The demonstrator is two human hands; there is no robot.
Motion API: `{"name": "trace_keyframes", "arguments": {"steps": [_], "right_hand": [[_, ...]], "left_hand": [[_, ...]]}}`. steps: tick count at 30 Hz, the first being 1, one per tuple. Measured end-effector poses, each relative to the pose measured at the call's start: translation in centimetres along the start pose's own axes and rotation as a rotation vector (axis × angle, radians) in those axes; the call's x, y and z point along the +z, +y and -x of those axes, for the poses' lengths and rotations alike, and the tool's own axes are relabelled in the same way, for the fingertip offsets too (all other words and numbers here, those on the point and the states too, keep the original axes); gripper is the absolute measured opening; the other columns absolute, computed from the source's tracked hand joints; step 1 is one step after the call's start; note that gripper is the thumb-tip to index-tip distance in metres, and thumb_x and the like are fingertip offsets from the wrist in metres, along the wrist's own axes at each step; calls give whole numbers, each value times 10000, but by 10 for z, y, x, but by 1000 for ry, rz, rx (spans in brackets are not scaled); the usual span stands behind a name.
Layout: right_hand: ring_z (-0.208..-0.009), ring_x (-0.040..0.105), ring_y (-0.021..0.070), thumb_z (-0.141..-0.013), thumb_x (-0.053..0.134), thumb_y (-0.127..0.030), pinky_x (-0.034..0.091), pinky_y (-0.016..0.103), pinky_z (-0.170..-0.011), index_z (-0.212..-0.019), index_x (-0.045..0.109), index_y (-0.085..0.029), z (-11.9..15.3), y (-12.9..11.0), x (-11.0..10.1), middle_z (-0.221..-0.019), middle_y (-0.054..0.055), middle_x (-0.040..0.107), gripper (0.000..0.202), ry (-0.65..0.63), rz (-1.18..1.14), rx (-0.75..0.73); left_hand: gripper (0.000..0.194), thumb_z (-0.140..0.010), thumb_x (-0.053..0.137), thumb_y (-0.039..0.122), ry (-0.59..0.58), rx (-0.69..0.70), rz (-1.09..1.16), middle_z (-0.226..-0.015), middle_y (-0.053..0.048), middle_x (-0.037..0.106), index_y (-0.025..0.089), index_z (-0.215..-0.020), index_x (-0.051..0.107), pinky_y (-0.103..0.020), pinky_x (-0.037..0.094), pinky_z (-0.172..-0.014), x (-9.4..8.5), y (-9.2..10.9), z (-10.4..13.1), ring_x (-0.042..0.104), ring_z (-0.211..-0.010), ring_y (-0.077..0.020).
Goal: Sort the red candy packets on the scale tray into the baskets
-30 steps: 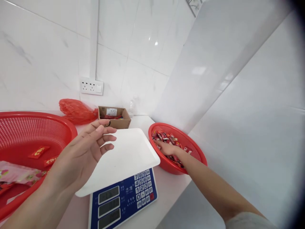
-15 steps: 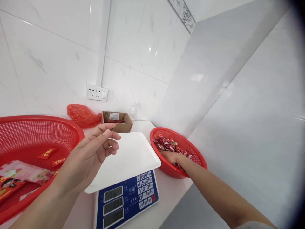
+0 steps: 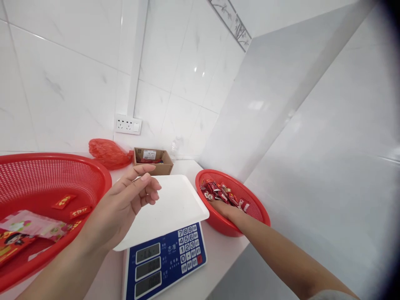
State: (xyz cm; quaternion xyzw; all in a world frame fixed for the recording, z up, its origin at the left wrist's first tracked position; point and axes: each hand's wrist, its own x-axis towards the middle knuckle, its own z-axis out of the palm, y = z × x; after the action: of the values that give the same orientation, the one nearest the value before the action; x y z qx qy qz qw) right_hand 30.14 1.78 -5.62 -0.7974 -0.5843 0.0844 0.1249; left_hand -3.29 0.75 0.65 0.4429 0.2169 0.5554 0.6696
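Observation:
My left hand [image 3: 128, 200] hovers over the left part of the white scale pan [image 3: 175, 204], its fingers loosely curved and apart with nothing in them. The digital scale [image 3: 165, 258] has a blue panel with number keys and three displays. My right hand [image 3: 220, 207] reaches into the right red basket [image 3: 225, 227], down among small red wrapped packets [image 3: 223, 192]. Its fingers are buried there, so I cannot see whether they grip anything.
A larger red basket [image 3: 103, 171] at left holds red packets [image 3: 64, 201] and a pink printed bag [image 3: 34, 225]. By the wall lie a tied red plastic bag [image 3: 109, 153] and a small cardboard box [image 3: 161, 168]. A socket plate [image 3: 128, 124] is above them.
My right hand has sunk slightly deeper into the packets. The left hand stays over the pan, its fingers a little closer together. The view has shifted slightly.

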Motion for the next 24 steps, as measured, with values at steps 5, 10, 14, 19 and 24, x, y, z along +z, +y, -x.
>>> {"name": "trace_keyframes", "arguments": {"steps": [5,10,14,19,24], "right_hand": [[-1031,627,220,-964,517,-439,527,439,-886,-1235,581,-206,-6,3,2,-1246,103,606,363,-121,-9,109],[-984,642,212,-942,589,-332,552,414,-832,-1187,595,-159,-28,19,0,-1177,80,627,301,-192,29,34],[-995,637,213,-944,584,-329,548,416,-843,-1182,598,-165,-40,33,-11,-1186,82,624,289,-116,72,21],[-996,636,210,-947,580,-329,545,417,-850,-1178,601,-169,-45,39,-25,-1187,82,624,282,42,53,27],[-969,642,201,-948,579,-329,549,406,-834,-1158,608,-163,-47,25,-38,-1158,78,635,269,178,-76,-21]], "left_hand": [[217,-853,672,349,-38,-7,-5,-748,11,654,237,-1029,615,-193,474,-600,-1,-3,0,556,-646,-111],[248,-847,674,392,-63,-45,-9,-751,19,658,239,-1027,600,-210,462,-624,-2,-8,-2,554,-659,-112],[267,-838,681,400,-70,-83,-13,-751,24,658,236,-1027,589,-221,454,-635,-2,-13,-5,554,-666,-113],[275,-839,674,405,-87,-99,-31,-758,27,654,237,-1035,580,-236,444,-648,-2,-17,-7,549,-673,-114],[250,-849,653,411,-101,-136,-88,-799,12,643,241,-1022,593,-267,450,-674,-3,-24,-8,559,-717,-133]]}}
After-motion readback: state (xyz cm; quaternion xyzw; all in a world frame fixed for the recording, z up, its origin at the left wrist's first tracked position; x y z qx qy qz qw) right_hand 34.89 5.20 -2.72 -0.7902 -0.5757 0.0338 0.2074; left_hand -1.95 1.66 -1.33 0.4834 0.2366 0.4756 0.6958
